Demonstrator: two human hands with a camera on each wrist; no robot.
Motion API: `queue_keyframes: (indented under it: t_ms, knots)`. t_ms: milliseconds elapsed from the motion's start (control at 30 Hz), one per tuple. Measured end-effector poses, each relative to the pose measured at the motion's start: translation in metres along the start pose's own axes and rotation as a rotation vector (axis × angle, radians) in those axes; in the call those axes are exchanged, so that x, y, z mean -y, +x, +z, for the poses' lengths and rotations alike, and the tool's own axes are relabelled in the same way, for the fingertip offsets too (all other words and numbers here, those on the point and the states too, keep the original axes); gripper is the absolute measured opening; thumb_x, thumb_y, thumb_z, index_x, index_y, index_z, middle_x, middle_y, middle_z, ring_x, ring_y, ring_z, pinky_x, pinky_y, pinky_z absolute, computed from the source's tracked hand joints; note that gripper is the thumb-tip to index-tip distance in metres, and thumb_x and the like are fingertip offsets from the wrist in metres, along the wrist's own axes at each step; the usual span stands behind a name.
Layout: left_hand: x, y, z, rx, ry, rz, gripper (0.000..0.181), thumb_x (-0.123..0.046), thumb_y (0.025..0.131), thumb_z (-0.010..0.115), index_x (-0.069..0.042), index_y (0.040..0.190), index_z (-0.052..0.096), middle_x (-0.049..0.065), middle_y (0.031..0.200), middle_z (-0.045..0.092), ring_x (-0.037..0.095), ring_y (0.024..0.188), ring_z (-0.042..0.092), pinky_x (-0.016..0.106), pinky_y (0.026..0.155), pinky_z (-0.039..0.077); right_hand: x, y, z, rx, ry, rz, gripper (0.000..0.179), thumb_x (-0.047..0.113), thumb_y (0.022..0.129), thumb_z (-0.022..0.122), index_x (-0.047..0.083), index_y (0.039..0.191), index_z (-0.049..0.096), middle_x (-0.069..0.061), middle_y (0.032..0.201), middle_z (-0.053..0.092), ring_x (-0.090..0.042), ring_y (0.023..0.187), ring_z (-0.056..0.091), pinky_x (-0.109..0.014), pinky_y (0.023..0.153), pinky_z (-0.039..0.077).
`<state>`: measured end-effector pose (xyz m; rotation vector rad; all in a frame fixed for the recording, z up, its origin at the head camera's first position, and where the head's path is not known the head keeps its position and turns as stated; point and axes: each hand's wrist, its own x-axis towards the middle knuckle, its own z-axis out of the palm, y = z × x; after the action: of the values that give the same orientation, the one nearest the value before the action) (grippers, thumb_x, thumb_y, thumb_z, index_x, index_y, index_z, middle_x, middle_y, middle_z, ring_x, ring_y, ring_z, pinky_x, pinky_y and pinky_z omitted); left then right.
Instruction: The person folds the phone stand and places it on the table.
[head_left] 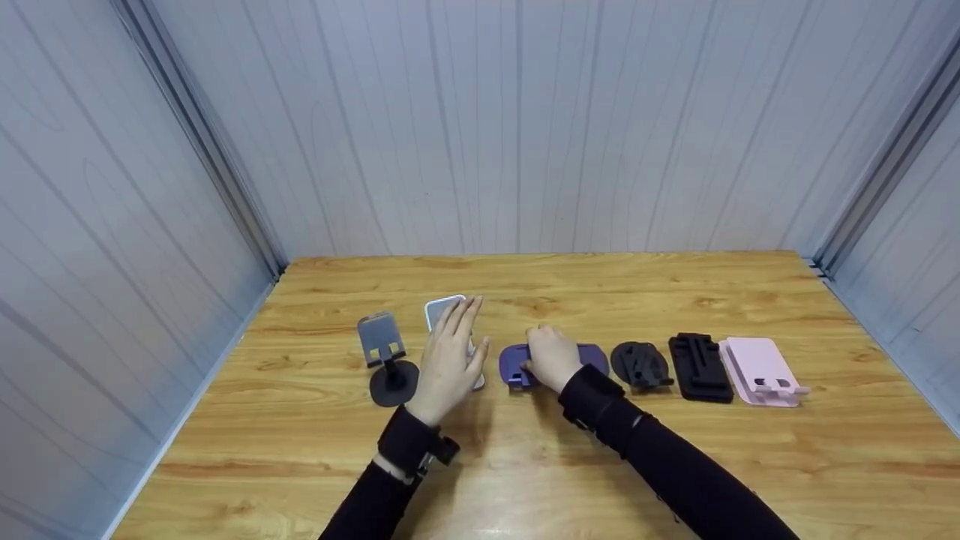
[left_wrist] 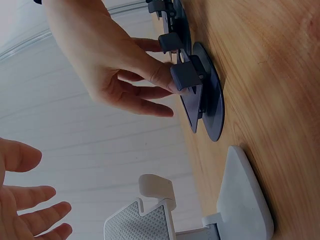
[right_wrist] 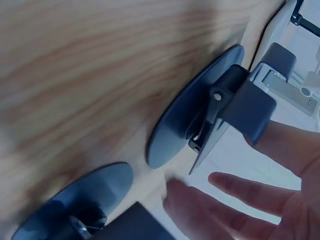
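Note:
My left hand [head_left: 450,356], fingers extended, is over a white phone stand [head_left: 442,307] and hides much of it. The left wrist view shows this stand's pale base [left_wrist: 242,200] and textured plate, with bare space before the fingertips. To the right, my right hand [head_left: 553,356] is at a dark purple phone stand [head_left: 593,355] with a rounded base flat on the table. Its thumb touches the stand's lip side in the right wrist view. The other fingers [right_wrist: 250,192] reach past the plate's far edge, partly blurred; none visibly curls round the stand.
A grey phone stand on a round black base [head_left: 394,383] stands at the left. Right of the purple one lie a folded round black stand [head_left: 637,364], a black rectangular stand [head_left: 701,367] and a pink stand [head_left: 761,364]. Pale panel walls [head_left: 510,127] border the wooden table [head_left: 525,480].

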<state>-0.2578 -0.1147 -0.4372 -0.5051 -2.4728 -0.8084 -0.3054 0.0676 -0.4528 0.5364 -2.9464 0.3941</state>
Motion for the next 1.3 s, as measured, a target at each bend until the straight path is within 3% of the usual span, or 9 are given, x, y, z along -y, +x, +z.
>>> queue_keyframes:
  t_ms: [167, 333, 433, 533, 667, 867, 933, 1100, 1300]
  knots:
    - [0.003, -0.001, 0.001, -0.003, 0.009, -0.004, 0.056, -0.013, 0.106, 0.063, 0.004, 0.156, 0.047, 0.027, 0.157, 0.051, 0.045, 0.15, 0.041, 0.059, 0.126, 0.032, 0.002, -0.002, 0.001, -0.061, -0.099, -0.043, 0.043, 0.016, 0.08, 0.095, -0.003, 0.112, 0.074, -0.02, 0.111, 0.07, -0.038, 0.111, 0.066, -0.05, 0.086, 0.064]
    - [0.004, -0.002, -0.001, -0.01, 0.016, -0.006, 0.056, -0.014, 0.106, 0.063, 0.005, 0.156, 0.047, 0.028, 0.157, 0.049, 0.045, 0.15, 0.04, 0.059, 0.125, 0.032, -0.001, -0.005, -0.003, -0.044, -0.169, -0.08, 0.061, 0.02, 0.076, 0.098, 0.0, 0.127, 0.072, -0.021, 0.129, 0.068, -0.039, 0.134, 0.058, -0.058, 0.108, 0.053]
    - [0.006, -0.002, -0.001, -0.016, 0.032, -0.004, 0.056, -0.013, 0.105, 0.063, 0.006, 0.155, 0.046, 0.029, 0.157, 0.049, 0.047, 0.15, 0.04, 0.06, 0.125, 0.031, -0.004, -0.007, -0.008, 0.01, -0.147, -0.09, 0.073, 0.024, 0.082, 0.093, 0.001, 0.144, 0.063, -0.021, 0.152, 0.057, -0.039, 0.151, 0.042, -0.062, 0.12, 0.04]
    - [0.009, -0.001, -0.002, -0.019, 0.068, -0.003, 0.058, -0.013, 0.105, 0.063, 0.007, 0.156, 0.045, 0.03, 0.159, 0.046, 0.048, 0.151, 0.038, 0.061, 0.127, 0.029, -0.009, -0.01, -0.011, 0.033, -0.088, -0.113, 0.079, 0.026, 0.092, 0.084, 0.001, 0.158, 0.048, -0.02, 0.167, 0.04, -0.039, 0.159, 0.028, -0.065, 0.126, 0.028]
    - [0.014, 0.0, -0.006, -0.039, 0.152, 0.013, 0.061, -0.012, 0.104, 0.064, 0.008, 0.157, 0.043, 0.029, 0.163, 0.041, 0.048, 0.153, 0.035, 0.062, 0.127, 0.027, -0.017, -0.018, -0.016, -0.01, -0.037, -0.172, 0.08, 0.028, 0.1, 0.074, 0.004, 0.165, 0.035, -0.017, 0.172, 0.032, -0.042, 0.159, 0.024, -0.068, 0.126, 0.023]
    - [0.026, 0.002, -0.009, -0.076, 0.269, -0.005, 0.063, -0.011, 0.1, 0.064, 0.008, 0.157, 0.043, 0.028, 0.166, 0.037, 0.047, 0.154, 0.032, 0.062, 0.126, 0.029, -0.027, -0.031, -0.022, -0.067, -0.025, -0.231, 0.076, 0.028, 0.104, 0.068, 0.005, 0.167, 0.03, -0.017, 0.174, 0.026, -0.044, 0.16, 0.02, -0.07, 0.127, 0.017]
    - [0.03, 0.002, -0.009, -0.073, 0.222, -0.042, 0.064, -0.008, 0.101, 0.064, 0.01, 0.157, 0.04, 0.032, 0.166, 0.033, 0.051, 0.154, 0.03, 0.064, 0.127, 0.027, -0.03, -0.035, -0.022, -0.077, -0.023, -0.239, 0.076, 0.027, 0.104, 0.067, 0.005, 0.166, 0.031, -0.017, 0.174, 0.026, -0.044, 0.16, 0.019, -0.07, 0.128, 0.014]
    - [0.038, 0.005, -0.009, -0.075, -0.002, -0.166, 0.07, -0.003, 0.102, 0.063, 0.018, 0.158, 0.026, 0.043, 0.162, 0.026, 0.059, 0.149, 0.031, 0.069, 0.124, 0.026, -0.038, -0.046, -0.022, -0.1, -0.047, -0.237, 0.077, 0.029, 0.104, 0.067, 0.005, 0.167, 0.03, -0.016, 0.175, 0.024, -0.042, 0.161, 0.019, -0.069, 0.128, 0.012]
    - [0.049, 0.007, -0.008, -0.084, -0.102, -0.265, 0.069, -0.004, 0.102, 0.065, 0.019, 0.156, 0.028, 0.046, 0.147, 0.042, 0.058, 0.137, 0.046, 0.064, 0.116, 0.042, -0.047, -0.055, -0.023, -0.138, -0.014, -0.224, 0.076, 0.027, 0.104, 0.069, 0.004, 0.166, 0.032, -0.018, 0.174, 0.026, -0.043, 0.16, 0.021, -0.071, 0.127, 0.013]
